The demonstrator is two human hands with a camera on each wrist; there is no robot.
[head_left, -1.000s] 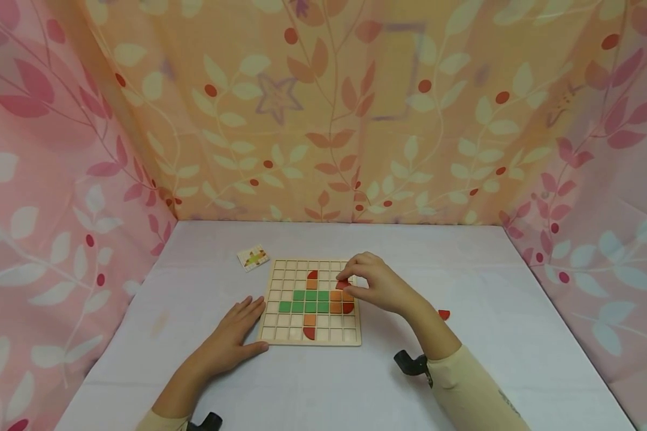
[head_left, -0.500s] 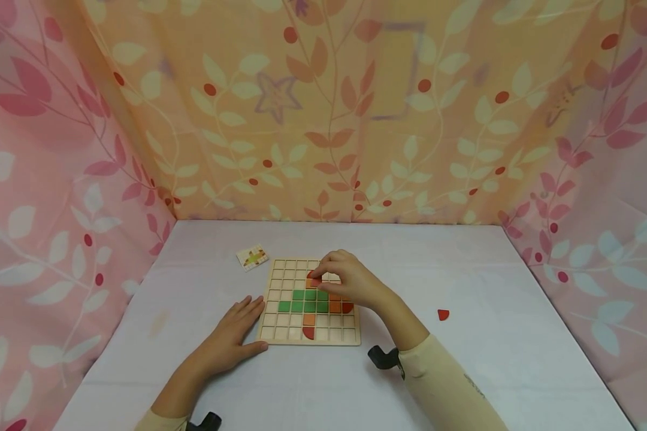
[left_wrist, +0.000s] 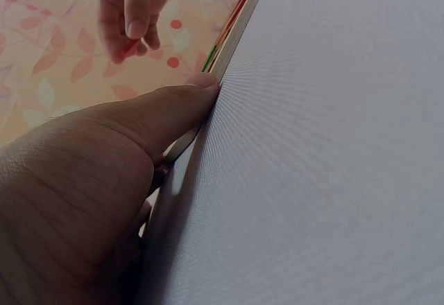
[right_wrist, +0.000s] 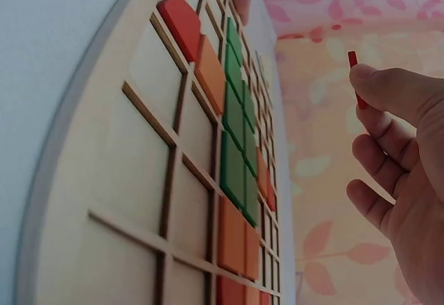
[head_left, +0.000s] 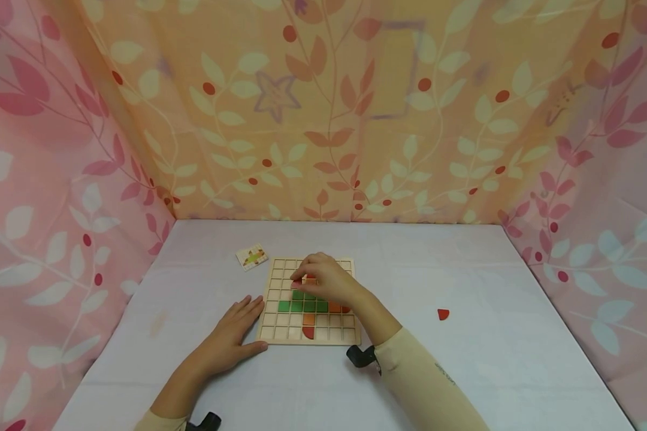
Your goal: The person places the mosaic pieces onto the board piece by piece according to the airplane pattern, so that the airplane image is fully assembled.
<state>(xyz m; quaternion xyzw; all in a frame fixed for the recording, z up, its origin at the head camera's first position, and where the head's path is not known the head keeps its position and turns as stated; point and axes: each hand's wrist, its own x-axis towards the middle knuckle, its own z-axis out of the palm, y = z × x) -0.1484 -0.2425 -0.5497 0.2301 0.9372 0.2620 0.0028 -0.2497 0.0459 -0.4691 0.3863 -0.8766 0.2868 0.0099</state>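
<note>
My right hand [head_left: 327, 279] is above the far half of a wooden grid board [head_left: 283, 333], pinching a small red tile [right_wrist: 352, 58] between thumb and forefinger. In the right wrist view the tile is edge-on and clear of the board. My left hand [head_left: 229, 338] rests on the table, its fingers and thumb touching the board's left edge. Set in the grid are green tiles [head_left: 303, 306], orange tiles such as one orange tile [head_left: 309, 319], and a rounded red tile [head_left: 308, 333] near the front. My right hand hides part of the far and right cells.
A small pattern card [head_left: 252, 257] lies beyond the board's far left corner. One loose red tile [head_left: 443, 314] with a rounded side is on the white table [head_left: 496, 359] to the right. Patterned cloth [head_left: 323, 108] walls the back and both sides.
My right hand has moved left across the board with the red tile, from the right-hand columns to left of centre. The left hand stays at the board's edge.
</note>
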